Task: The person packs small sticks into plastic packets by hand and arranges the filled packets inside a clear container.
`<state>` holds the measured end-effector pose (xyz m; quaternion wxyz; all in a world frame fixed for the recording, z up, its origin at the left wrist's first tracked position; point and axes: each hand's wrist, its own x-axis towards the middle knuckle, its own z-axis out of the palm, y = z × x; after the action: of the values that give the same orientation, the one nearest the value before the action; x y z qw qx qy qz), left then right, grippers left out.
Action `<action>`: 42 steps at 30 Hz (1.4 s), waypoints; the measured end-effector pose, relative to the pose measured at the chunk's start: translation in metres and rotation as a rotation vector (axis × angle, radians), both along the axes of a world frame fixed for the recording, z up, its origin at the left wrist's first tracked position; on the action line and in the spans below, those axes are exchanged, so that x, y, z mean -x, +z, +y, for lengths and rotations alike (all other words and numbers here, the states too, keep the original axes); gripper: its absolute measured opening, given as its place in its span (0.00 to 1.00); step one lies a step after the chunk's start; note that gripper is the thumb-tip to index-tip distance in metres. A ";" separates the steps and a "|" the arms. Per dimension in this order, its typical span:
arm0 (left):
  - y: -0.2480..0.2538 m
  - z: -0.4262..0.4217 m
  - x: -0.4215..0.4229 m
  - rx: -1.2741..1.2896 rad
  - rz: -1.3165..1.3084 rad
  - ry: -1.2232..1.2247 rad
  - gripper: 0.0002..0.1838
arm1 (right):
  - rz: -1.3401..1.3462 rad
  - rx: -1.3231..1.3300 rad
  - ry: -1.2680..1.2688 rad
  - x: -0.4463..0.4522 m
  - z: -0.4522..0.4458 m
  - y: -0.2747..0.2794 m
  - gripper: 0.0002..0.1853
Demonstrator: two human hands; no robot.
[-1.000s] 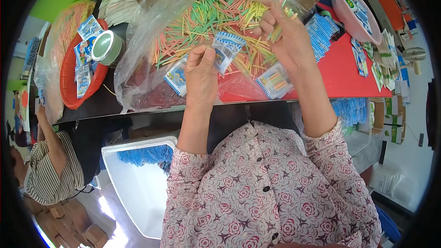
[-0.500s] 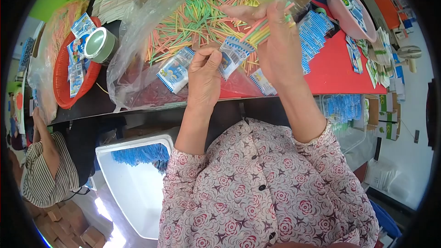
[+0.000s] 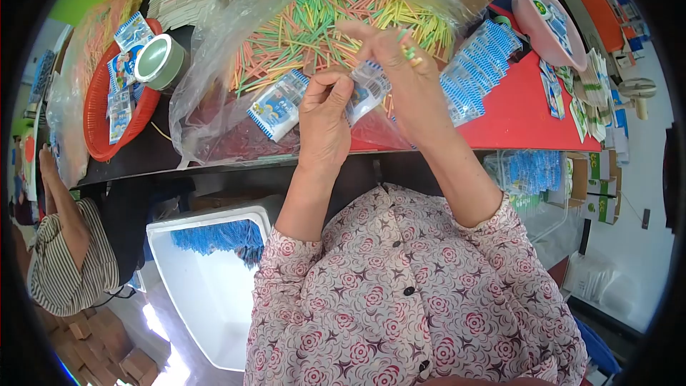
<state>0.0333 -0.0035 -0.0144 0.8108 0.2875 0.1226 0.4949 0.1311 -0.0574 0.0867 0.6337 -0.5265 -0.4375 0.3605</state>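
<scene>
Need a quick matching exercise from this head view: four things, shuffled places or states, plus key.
1. left hand
2. heap of thin sticks
3. red basket
4. white tub

A. below the edge of the table
B. lying on clear plastic, in pink, green and yellow
C. holding blue-and-white packets, at the picture's left
D. gripping a single packet in its fingers

Pairs: 1-D, 2-B, 3-C, 4-A

A table (image 3: 532,111) carries clear plastic sheeting (image 3: 191,111), centre. A red basket (image 3: 93,125) stands left, blue-and-white packets (image 3: 477,71) and a pink basin (image 3: 530,27) right.
</scene>
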 end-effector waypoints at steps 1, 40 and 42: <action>0.000 0.000 0.000 -0.027 0.026 0.032 0.03 | -0.021 0.132 0.000 0.000 -0.001 0.002 0.19; 0.009 -0.040 -0.020 -1.212 1.125 0.034 0.15 | -0.908 0.206 -0.194 -0.054 -0.077 -0.061 0.19; 0.007 -0.044 -0.026 -1.308 1.147 0.121 0.15 | -1.102 0.183 -0.280 -0.055 -0.083 -0.062 0.19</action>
<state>0.0591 -0.0476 -0.0073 0.2684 0.8933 0.2181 0.2870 0.1862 -0.1403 0.0248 0.3058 -0.7421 -0.5962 -0.0181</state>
